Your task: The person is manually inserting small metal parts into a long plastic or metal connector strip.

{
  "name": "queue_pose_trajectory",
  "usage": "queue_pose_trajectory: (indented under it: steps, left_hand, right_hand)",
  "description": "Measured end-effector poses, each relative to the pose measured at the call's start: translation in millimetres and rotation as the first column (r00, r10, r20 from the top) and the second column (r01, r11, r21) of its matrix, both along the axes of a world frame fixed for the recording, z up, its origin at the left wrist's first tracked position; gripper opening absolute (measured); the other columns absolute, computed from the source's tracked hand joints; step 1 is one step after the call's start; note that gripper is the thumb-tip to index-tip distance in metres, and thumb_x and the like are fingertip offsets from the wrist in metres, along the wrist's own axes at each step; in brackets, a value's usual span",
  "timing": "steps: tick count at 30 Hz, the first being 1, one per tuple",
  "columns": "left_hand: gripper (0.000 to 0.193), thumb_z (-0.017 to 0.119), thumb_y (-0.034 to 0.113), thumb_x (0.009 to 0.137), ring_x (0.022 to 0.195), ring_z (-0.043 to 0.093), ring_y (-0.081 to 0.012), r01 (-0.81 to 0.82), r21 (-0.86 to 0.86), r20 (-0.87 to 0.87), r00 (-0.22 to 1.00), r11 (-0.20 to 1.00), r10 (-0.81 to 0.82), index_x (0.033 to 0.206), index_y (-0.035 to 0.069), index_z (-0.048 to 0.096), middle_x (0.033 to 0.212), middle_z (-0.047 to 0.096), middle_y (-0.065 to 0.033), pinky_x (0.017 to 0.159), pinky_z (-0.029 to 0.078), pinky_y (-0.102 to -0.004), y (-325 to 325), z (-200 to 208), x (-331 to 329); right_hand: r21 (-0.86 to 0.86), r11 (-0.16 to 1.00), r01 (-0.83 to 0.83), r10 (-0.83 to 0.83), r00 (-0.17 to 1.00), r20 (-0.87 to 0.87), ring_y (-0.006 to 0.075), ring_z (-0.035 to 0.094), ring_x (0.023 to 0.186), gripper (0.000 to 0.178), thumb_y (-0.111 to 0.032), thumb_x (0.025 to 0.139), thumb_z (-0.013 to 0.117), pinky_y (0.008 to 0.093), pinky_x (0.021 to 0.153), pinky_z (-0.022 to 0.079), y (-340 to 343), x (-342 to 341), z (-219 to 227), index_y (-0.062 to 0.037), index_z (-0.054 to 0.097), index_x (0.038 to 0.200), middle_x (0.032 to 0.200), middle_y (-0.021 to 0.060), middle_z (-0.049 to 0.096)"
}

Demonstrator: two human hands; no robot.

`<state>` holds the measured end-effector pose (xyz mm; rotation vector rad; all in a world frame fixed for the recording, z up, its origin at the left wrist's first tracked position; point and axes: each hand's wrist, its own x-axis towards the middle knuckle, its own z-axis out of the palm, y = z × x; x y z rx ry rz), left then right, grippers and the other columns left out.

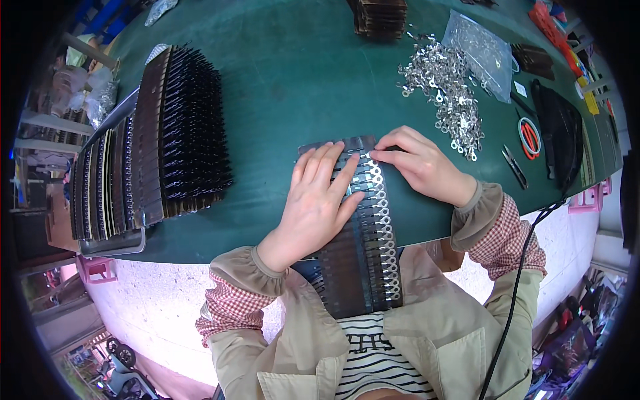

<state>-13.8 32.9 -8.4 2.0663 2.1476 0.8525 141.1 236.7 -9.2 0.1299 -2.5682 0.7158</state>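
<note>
A long dark strip-like fixture (343, 267) lies before me, its near end overhanging the table edge toward my lap. Along its right side runs a row of silver ring terminals (385, 230), their rings pointing right. My left hand (313, 193) rests on the fixture's upper part, fingers stretched and spread, pressing on it. At the far end of the row, the thumb and forefinger of my right hand (417, 163) pinch together on a ring terminal, mostly covered by the fingertips. Loose ring terminals (443, 87) form a pile on the green table beyond my right hand.
A stack of dark fixtures with black wire bristles (190, 127) and more strips in a metal tray (143, 241) stand at the left. Further dark strips (380, 19) are at the back. At right lie a plastic bag (481, 53), tweezers (515, 167), red-handled pliers (531, 141) and a black pouch (559, 127).
</note>
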Motion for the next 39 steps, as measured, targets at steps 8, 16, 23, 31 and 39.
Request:
queue_pose_trajectory:
  steps: [8, 16, 23, 31, 39]
  left_hand:
    - [0.054, 0.071, 0.023, 0.092, 0.135, 0.047, -0.0401, 0.001, -0.028, -0.083, 0.997, 1.0, -0.003, 0.14, 0.002, 0.059, 0.144, 0.049, -0.0221, 0.114, 0.035, -0.0516, 3.6, 3.0, 1.9]
    - [0.054, 0.071, 0.023, 0.092, 0.134, 0.047, -0.0395, -0.009, -0.032, -0.111, 0.994, 0.999, 0.005, 0.141, 0.003, 0.059, 0.144, 0.049, -0.0222, 0.114, 0.035, -0.0514, 3.6, 2.6, 3.7]
    - [0.053, 0.071, 0.019, 0.092, 0.135, 0.049, -0.0391, -0.005, -0.003, -0.053, 0.999, 1.0, 0.004, 0.14, 0.0, 0.058, 0.143, 0.052, -0.0214, 0.115, 0.036, -0.0509, 2.7, 4.3, -0.4]
    - [0.051, 0.072, 0.01, 0.093, 0.143, 0.048, -0.0394, -0.043, 0.077, 0.09, 0.995, 0.996, 0.036, 0.139, -0.006, 0.057, 0.149, 0.055, -0.0217, 0.119, 0.037, -0.0507, -3.5, -1.1, -6.0]
    - [0.051, 0.072, 0.01, 0.093, 0.144, 0.047, -0.038, -0.031, 0.047, 0.043, 0.999, 0.998, 0.029, 0.139, -0.006, 0.057, 0.151, 0.054, -0.0215, 0.12, 0.036, -0.0517, -2.5, -7.3, -3.9]
  right_hand:
    - [0.052, 0.999, 0.0, 0.001, 1.0, -0.019, 0.0289, 0.064, 0.1, 0.035, 0.01, 0.075, 0.069, 0.0367, 0.084, 0.056, -3.7, 4.3, -0.3, 0.0024, 0.072, 0.109, 0.11, 0.0111, 0.064]
    - [0.064, 0.998, 0.007, -0.005, 1.0, -0.02, 0.0287, 0.064, 0.1, 0.036, 0.011, 0.074, 0.069, 0.0369, 0.084, 0.057, -5.4, 4.6, -1.3, 0.0036, 0.071, 0.109, 0.11, 0.0115, 0.064]
    - [0.087, 0.996, 0.034, -0.032, 0.999, -0.022, 0.0303, 0.063, 0.102, 0.036, 0.007, 0.078, 0.069, 0.0386, 0.089, 0.054, 1.7, 7.6, -0.1, 0.002, 0.07, 0.114, 0.111, 0.012, 0.064]
    - [0.248, 0.86, 0.445, -0.455, 0.89, -0.021, 0.0323, 0.06, 0.106, 0.023, -0.003, 0.088, 0.07, 0.0431, 0.093, 0.047, 69.4, 41.9, -3.8, -0.0034, 0.069, 0.111, 0.107, 0.0117, 0.065]
    - [0.117, 0.915, 0.385, -0.394, 0.917, 0.066, 0.0327, 0.062, 0.099, 0.01, -0.002, 0.09, 0.069, 0.0422, 0.088, 0.05, 72.5, 16.4, -6.3, -0.0019, 0.069, 0.1, 0.105, 0.0119, 0.065]
